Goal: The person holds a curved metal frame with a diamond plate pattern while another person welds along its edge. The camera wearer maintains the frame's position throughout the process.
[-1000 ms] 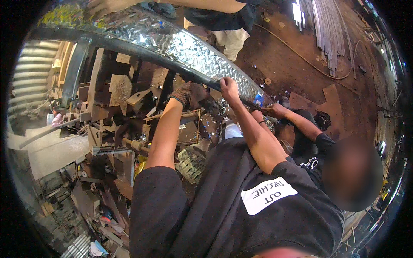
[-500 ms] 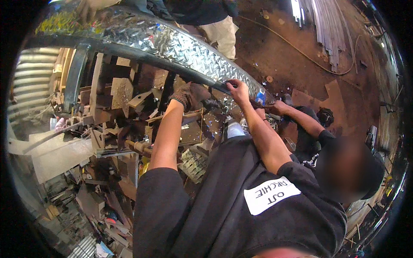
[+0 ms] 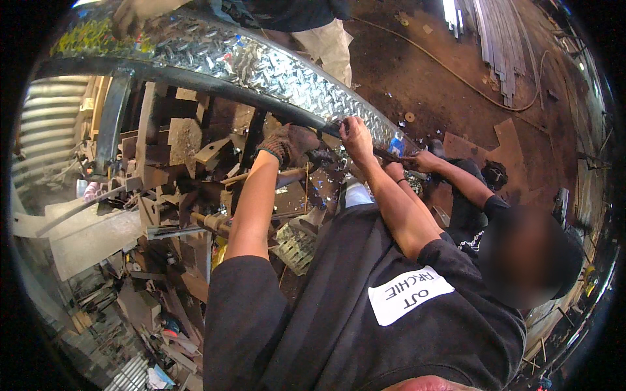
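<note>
A long, dark, smooth metal bar with a flat-sided shape runs slantwise along the near edge of a shiny metal plate. The plate is covered in small raised bumps. It sits on the bar's far side.

The person's right hand is bare and is at the bar, toward its right end. Its fingers are bent and bunched, but I cannot tell if they pinch anything. The left hand wears a rough, knitted brown glove. It is just on the near side of the bar, with its fingers bent. I cannot tell if it grips something.

Past the bar's right end are a co-worker's hands, close together. A small blue thing is near them, also past that end.

Under the bar's left part, a flat-sided dark post goes down from it. Left of the post, on the bar's near side, is a pale, wavy sheet. Farther out on that side are a flat, pale sheet and a grey block full of holes. Well beyond the bar's far side, a thin, bendy hose lies on brown ground.
</note>
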The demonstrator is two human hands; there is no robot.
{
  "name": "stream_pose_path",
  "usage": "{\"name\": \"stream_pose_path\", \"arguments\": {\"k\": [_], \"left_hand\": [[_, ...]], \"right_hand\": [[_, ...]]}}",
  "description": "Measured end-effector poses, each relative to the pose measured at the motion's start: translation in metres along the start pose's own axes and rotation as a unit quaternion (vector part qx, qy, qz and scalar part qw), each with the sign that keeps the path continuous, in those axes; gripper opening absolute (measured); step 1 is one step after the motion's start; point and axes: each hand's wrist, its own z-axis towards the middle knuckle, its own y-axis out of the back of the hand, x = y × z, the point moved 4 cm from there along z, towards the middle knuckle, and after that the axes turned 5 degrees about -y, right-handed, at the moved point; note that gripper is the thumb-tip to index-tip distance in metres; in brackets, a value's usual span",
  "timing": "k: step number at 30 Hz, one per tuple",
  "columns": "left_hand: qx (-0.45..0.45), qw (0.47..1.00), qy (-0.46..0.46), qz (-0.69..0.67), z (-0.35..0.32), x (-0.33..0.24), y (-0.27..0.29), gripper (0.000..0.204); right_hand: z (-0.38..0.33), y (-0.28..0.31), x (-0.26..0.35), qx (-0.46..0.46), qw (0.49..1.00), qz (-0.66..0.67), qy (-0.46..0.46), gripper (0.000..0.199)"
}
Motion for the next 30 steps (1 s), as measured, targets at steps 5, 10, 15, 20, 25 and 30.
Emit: {"name": "stream_pose_path", "arguments": {"k": [5, 10, 15, 20, 25, 30], "left_hand": [[0.003, 1.0, 0.0, -0.015, -0.002, -0.002, 0.004, 0.026], [-0.012, 1.0, -0.017, 0.0, -0.001, -0.001, 0.002, 0.03], [-0.002, 1.0, -0.007, -0.001, -0.001, -0.003, 0.005, 0.032], [0.02, 0.999, 0.011, -0.047, -0.002, 0.0, 0.003, 0.033], [0.015, 1.0, 0.009, -0.002, 0.004, 0.002, -0.005, 0.028], [0.015, 1.0, -0.008, 0.017, 0.003, 0.002, -0.004, 0.033]], "right_hand": [[0.004, -0.01, -0.003, 0.007, 0.999, -0.001, -0.044, 0.02], [0.007, -0.015, -0.03, 0.051, 0.964, 0.186, -0.181, 0.027], [0.003, -0.006, -0.04, 0.056, 0.959, 0.186, -0.206, 0.022], [0.0, 0.002, -0.016, 0.004, 0.996, 0.055, -0.076, 0.02], [-0.002, 0.003, -0.004, -0.03, 0.999, 0.016, -0.013, 0.02], [-0.001, -0.002, 0.002, -0.018, 1.0, -0.002, -0.021, 0.018]]}}
